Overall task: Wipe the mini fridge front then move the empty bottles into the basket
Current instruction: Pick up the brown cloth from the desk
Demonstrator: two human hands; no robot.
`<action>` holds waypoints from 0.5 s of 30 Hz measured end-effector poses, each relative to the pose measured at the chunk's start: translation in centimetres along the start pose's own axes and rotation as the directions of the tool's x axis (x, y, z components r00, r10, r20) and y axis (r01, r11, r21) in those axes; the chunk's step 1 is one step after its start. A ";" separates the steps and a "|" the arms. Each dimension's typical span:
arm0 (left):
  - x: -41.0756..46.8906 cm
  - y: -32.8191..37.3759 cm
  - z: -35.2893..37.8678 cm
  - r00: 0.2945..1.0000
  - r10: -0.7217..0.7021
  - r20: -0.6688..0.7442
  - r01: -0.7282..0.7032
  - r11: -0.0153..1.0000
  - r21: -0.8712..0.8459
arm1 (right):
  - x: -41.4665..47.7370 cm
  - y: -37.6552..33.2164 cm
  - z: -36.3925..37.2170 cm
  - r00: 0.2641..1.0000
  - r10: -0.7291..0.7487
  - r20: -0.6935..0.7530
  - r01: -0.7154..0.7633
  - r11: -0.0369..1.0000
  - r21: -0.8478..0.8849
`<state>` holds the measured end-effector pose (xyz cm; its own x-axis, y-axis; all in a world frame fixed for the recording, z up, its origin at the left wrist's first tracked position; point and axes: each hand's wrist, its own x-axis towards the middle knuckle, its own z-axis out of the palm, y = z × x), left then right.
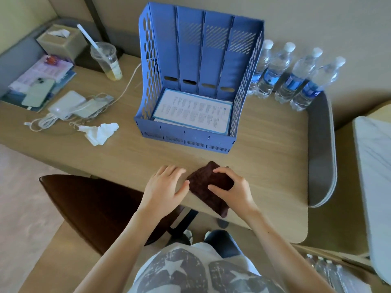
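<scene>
Near the front edge of the wooden desk (264, 166), seen from the head camera, lies a dark brown cloth (208, 187). It is folded into a rough rectangle, its surface is nubby like a towel, and its near corner hangs a little over the desk edge. The right hand (232, 189) holds this cloth: the fingers are curled over its far side and the thumb presses on its middle, so the cloth is pinched between them. The left hand (165, 187) rests flat on the desk just beside it, with the fingers relaxed and slightly spread and the thumb touching the cloth's left edge. Farther back stands a blue basket (190, 81) with perforated sides, and a printed sheet (192, 112) lies on its bottom. To the right of it, the bottles (294, 77) stand upright in a row against the wall; they are clear plastic with white caps and blue labels, and I cannot tell whether they are empty. On the left side of the desk are a crumpled tissue (100, 132), a plastic cup (106, 60) with a straw, and a tissue box (59, 41).
</scene>
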<state>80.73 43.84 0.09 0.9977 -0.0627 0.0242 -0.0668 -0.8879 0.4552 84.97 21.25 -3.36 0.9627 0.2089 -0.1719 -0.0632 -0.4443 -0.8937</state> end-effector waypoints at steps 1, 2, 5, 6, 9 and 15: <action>0.2 0.3 -0.4 1.000 0.022 -0.008 -0.022 1.000 -0.001 | -0.3 -0.7 -0.2 0.999 -0.009 -0.034 0.010 1.000 0.013; 0.4 0.7 -0.8 0.999 0.044 -0.016 -0.044 0.999 -0.004 | -0.7 -1.4 -0.5 0.997 -0.021 -0.069 0.023 0.999 0.028; 1.0 1.8 -1.9 0.994 0.102 -0.042 -0.103 0.994 -0.027 | -1.9 -3.0 -1.4 0.982 -0.055 -0.179 0.069 0.995 0.071; 1.1 2.1 -2.2 0.991 0.124 -0.046 -0.125 0.991 -0.036 | -2.4 -3.4 -1.6 0.976 -0.058 -0.212 0.079 0.993 0.090; 1.4 3.0 -2.6 0.978 0.203 -0.038 -0.204 0.978 -0.045 | -4.0 -3.9 -2.1 0.955 -0.045 -0.294 0.094 0.983 0.158; 2.2 5.8 -1.6 0.937 0.336 0.095 -0.329 0.941 -0.078 | -8.0 -3.5 -3.5 0.898 0.020 -0.440 0.063 0.983 0.174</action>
<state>82.57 39.32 4.18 0.9120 -0.4001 0.0910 -0.3908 -0.7795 0.4896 78.41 18.08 2.61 0.9788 -0.2044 0.0099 -0.0470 -0.2715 -0.9613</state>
